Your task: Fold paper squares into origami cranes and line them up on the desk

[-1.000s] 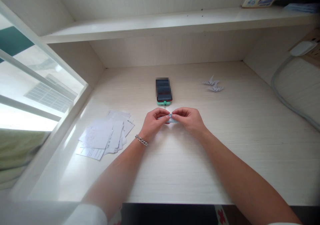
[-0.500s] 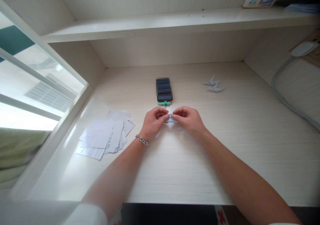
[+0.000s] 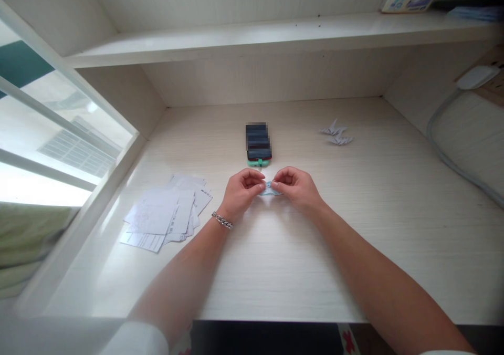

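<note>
Between my two hands is a small piece of folded paper (image 3: 269,191), pale blue and white, pinched from both sides above the desk. My left hand (image 3: 246,189), with a silver chain bracelet at the wrist, has thumb and forefinger closed on its left end. On the other end, my right hand (image 3: 296,187) grips it the same way. The fingertips cover part of the paper, so its exact folds are hard to make out. Just beyond my hands lies a phone (image 3: 259,142) with a green edge, its screen blurred out.
Loose paper sheets (image 3: 157,210) lie in a pile on the left of the desk (image 3: 275,271). Small folded paper figures (image 3: 338,134) rest at the back right. A shelf (image 3: 252,39) spans above. A grey cable (image 3: 444,155) hangs along the right wall.
Both hands keep their pinch on the paper. The paper has tilted slightly, and more of its pale surface shows below the fingertips.
</note>
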`<state>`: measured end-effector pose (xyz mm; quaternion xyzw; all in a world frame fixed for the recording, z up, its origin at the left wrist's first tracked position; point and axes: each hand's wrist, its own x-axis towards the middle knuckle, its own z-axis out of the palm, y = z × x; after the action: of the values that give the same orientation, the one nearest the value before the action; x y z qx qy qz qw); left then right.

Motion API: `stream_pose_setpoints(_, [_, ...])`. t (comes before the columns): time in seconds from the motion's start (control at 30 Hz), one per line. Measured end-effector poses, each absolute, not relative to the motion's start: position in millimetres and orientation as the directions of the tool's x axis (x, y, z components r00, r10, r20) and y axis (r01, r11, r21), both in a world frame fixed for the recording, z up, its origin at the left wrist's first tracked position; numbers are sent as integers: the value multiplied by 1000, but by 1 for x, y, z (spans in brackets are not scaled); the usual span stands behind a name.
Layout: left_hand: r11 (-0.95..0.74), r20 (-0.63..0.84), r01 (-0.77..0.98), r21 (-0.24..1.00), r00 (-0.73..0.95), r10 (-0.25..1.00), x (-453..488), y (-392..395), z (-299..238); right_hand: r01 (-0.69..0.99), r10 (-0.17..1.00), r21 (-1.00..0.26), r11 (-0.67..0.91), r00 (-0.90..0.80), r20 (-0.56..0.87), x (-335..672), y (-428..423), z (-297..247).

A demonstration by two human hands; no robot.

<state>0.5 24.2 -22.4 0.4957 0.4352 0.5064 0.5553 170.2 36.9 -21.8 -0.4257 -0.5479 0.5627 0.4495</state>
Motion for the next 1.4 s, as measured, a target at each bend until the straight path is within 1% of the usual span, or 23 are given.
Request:
stream_pose_setpoints(0.2, [35,-21,-120,992,120,993,2,24,-23,2,974,-1000,31,-224,30,170,37,-21])
stream_pose_setpoints(0.33, [-15,19,-42,999,110,994,1,24,-24,3,973,-1000,29,-228,28,171,37,-23])
stream_pose_setpoints(0.5, [-55,53,15,998,100,994,0,24,-22,-6,973,-1000,14,-231,15,171,38,-25])
stream_pose_setpoints(0.7, [-55,52,26,998,118,992,3,22,-24,84,975,-991,100,-206,81,169,36,-22])
stream_pose_setpoints(0.77, [-55,52,19,998,128,990,4,22,-25,91,974,-990,108,-211,86,169,36,-22])
stream_pose_setpoints(0.9, [-60,61,-6,998,123,990,3,22,-26,48,970,-997,63,-239,49,170,37,-23])
stream_pose_setpoints(1.07, [-68,67,8,998,111,992,2,23,-26,21,966,-1000,-6,-260,-12,171,38,-25])
stream_pose_setpoints(1.27, [-79,72,54,995,123,990,2,22,-24,80,957,-994,72,-285,47,169,35,-23])
stream_pose_setpoints(1.4, [-91,79,76,993,156,985,3,22,-22,95,959,-991,91,-277,62,167,34,-21])
